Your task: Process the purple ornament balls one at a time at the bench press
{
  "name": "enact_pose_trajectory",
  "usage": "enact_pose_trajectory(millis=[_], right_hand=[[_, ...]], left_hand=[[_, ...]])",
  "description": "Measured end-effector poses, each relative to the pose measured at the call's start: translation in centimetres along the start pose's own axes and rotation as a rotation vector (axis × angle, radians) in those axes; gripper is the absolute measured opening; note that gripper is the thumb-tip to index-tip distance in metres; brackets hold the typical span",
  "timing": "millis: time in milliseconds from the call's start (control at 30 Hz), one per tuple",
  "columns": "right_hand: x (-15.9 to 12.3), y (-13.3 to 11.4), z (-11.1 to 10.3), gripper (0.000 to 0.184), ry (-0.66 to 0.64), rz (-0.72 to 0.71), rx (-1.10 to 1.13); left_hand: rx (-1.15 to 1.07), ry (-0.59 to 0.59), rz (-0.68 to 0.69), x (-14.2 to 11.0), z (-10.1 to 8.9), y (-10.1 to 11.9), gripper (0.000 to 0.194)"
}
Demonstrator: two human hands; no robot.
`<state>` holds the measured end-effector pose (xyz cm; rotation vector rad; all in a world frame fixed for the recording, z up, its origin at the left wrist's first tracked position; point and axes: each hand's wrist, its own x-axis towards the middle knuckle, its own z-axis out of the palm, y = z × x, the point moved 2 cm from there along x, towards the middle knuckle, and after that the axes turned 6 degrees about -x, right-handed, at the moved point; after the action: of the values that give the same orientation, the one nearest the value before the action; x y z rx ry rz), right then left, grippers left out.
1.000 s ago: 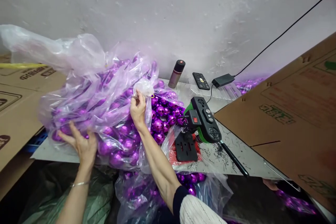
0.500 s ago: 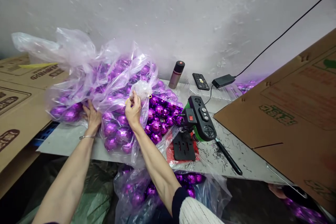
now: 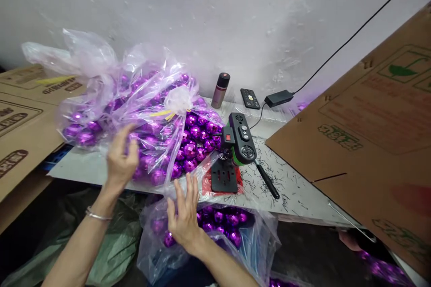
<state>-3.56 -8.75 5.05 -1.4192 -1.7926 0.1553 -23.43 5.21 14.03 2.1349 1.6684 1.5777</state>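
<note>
Clear plastic bags full of shiny purple faceted balls are heaped on the table. A bunched white knot of plastic with yellow ties sits on top. My left hand, a bracelet on its wrist, is raised in front of the bags with thumb and fingers apart, slightly blurred and holding nothing. Lower down, my right hand has its fingers spread at the table's front edge, over an open bag of purple balls below. Whether it touches the plastic I cannot tell.
A black and green device with a handle and a black slotted plate stands right of the balls. Behind are a spray can, a phone and a power adapter. Cardboard boxes flank both sides.
My right hand has let go of the bunched plastic and come down to the table's front edge. My left hand has lifted off the left bag and moved slightly right. The view has shifted somewhat.
</note>
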Motion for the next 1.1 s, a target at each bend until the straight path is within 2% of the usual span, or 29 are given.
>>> enact_pose_trajectory(millis=[67,100,167,233,300,367,500,633,767,867,933,1000,1100], right_hand=[[-0.5,1.5,1.9,0.069,-0.041,0.169,0.008],[-0.3,2.0,3.0,0.070,-0.074,0.242,0.042],[0.5,2.6,5.2,0.075,-0.136,0.342,0.130],[1.2,2.6,6.8,0.080,-0.166,0.392,0.211],[1.9,2.2,7.9,0.084,-0.180,0.415,0.274],[2.7,1.8,8.7,0.087,-0.189,0.441,0.319],[4.5,1.6,9.6,0.090,-0.219,0.492,0.386],[5.1,2.2,9.4,0.090,-0.212,0.456,0.426],[3.6,3.0,7.6,0.083,-0.221,0.394,0.453],[1.3,3.4,4.4,0.072,-0.258,0.332,0.476],[-0.5,3.9,1.3,0.064,-0.252,0.242,0.484],[-2.7,5.1,-2.0,0.055,-0.238,0.199,0.468],[-5.7,7.9,-6.2,0.045,-0.245,0.255,0.427]], left_hand=[[-0.084,-0.276,0.248,-0.8,2.5,4.4,0.042],[-0.084,-0.406,0.319,-1.1,3.9,5.9,0.039],[-0.012,-0.610,0.362,-1.4,6.9,7.4,0.041],[0.101,-0.728,0.331,-1.5,9.2,7.2,0.049],[0.185,-0.770,0.281,-1.4,10.7,6.3,0.054],[0.216,-0.761,0.236,-1.1,11.4,5.4,0.053],[0.225,-0.704,0.181,-0.3,11.5,4.4,0.048],[0.259,-0.690,0.123,0.1,11.7,4.4,0.051],[0.194,-0.642,0.089,-0.1,12.2,4.6,0.051],[-0.016,-0.515,-0.039,-0.1,12.1,4.8,0.057],[-0.241,-0.401,-0.221,-0.5,11.4,5.3,0.063],[-0.556,-0.302,-0.467,-1.6,10.4,6.2,0.064],[-1.074,-0.257,-0.882,-5.0,9.4,8.4,0.047]])
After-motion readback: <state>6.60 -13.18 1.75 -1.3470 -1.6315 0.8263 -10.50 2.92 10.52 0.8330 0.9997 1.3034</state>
